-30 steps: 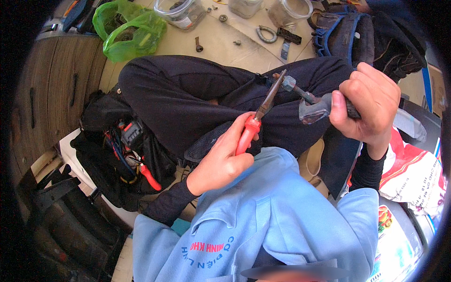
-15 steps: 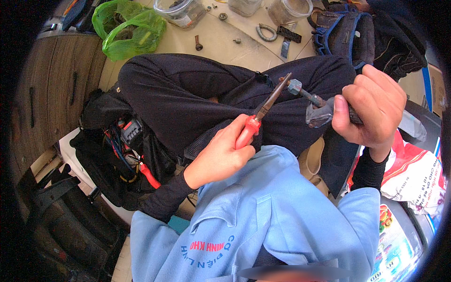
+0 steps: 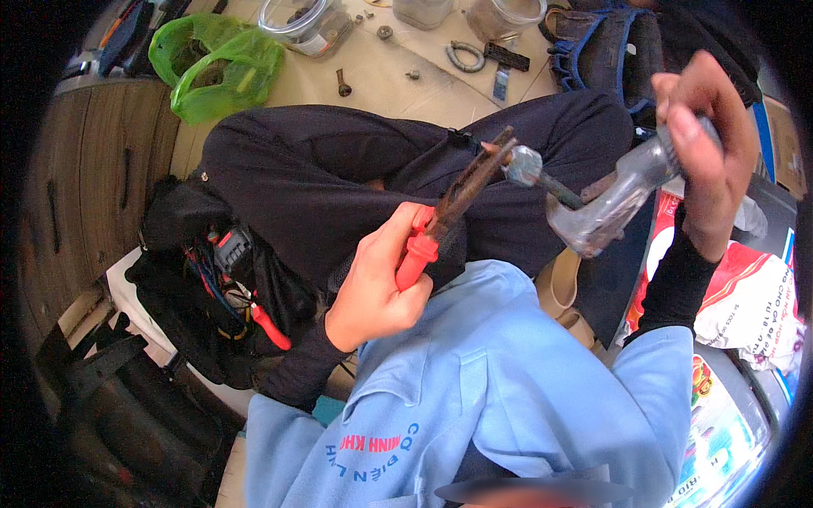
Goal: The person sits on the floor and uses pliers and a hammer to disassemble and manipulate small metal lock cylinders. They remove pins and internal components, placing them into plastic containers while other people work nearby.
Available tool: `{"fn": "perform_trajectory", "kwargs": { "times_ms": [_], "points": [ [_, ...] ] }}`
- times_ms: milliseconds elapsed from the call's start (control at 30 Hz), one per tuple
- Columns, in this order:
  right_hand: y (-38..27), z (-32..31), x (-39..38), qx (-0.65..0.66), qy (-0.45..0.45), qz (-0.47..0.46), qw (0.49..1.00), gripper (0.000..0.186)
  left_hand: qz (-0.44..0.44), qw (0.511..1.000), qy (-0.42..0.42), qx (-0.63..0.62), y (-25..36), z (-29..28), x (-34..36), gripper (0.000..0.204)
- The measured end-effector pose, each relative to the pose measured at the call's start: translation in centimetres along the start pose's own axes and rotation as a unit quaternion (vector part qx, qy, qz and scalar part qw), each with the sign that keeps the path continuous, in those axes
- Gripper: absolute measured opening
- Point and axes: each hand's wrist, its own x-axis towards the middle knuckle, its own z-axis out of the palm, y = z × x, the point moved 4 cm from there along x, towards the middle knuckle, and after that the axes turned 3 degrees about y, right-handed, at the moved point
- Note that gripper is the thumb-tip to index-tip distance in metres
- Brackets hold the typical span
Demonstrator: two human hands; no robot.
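My left hand (image 3: 377, 284) is closed round the red handles of a pair of long-nosed pliers (image 3: 461, 190), whose jaws point up and to the right. Beside the jaw tips is a hex nut (image 3: 523, 166) on the end of a dark rod (image 3: 561, 191); whether they touch I cannot tell. The rod runs into a bent grey part (image 3: 597, 222) with a shiny surface, whose kind is unclear. Up at the right, my right hand (image 3: 707, 144) wraps round the upper end of this grey part. A small rusty bit (image 3: 489, 147) shows at the jaws.
On the floor ahead lie a green plastic bag (image 3: 216, 68), a bolt (image 3: 343, 83), a grey ring (image 3: 465, 57) and clear tubs (image 3: 305, 25). A black tool bag (image 3: 195, 296) is at my left, wooden drawers (image 3: 93, 169) beyond. A dark pouch with blue edging (image 3: 601, 55) sits far right.
My right hand has moved up and right, tilting the grey part so more of it shows. My left hand with the pliers has shifted slightly left and down, and the jaws look wider.
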Motion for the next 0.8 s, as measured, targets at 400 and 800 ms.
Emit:
{"fn": "perform_trajectory", "kwargs": {
  "times_ms": [400, 800],
  "points": [
    [6.5, 16.1, -5.9, 0.721, -0.287, 0.401, 0.486, 0.034, -0.029, 0.972, 0.063, -0.223, 1.3, 2.0, 2.5, 0.053],
    [6.7, 18.5, -8.6, 0.735, -0.115, 0.337, 0.577, 0.041, -0.195, 0.844, 0.014, -0.499, -0.4, 1.1, 1.1, 0.047]
  ]
}}
